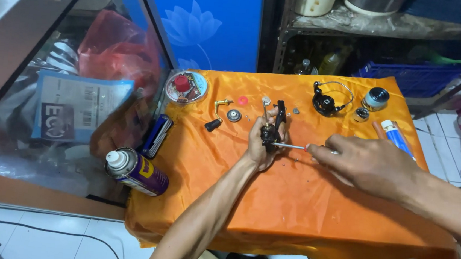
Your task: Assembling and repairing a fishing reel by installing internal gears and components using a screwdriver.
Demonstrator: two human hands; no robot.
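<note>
Left hand (pixel 261 148) grips a black reel body (pixel 272 128) above the table (pixel 290 205) centre | right hand (pixel 367 162) pinches a screwdriver (pixel 289 146), tip at the body | crank (pixel 216 114), rotor (pixel 327 102), spool (pixel 375 98) along far edge | spray can (pixel 136 171) at left edge

Bright, even overhead light. Sheen on the orange cloth (pixel 290 205), glare on the glass case (pixel 53 77) at left. Soft shadows under the arms. Centre sharp; wide-angle bending and slight softness at edges.
</note>
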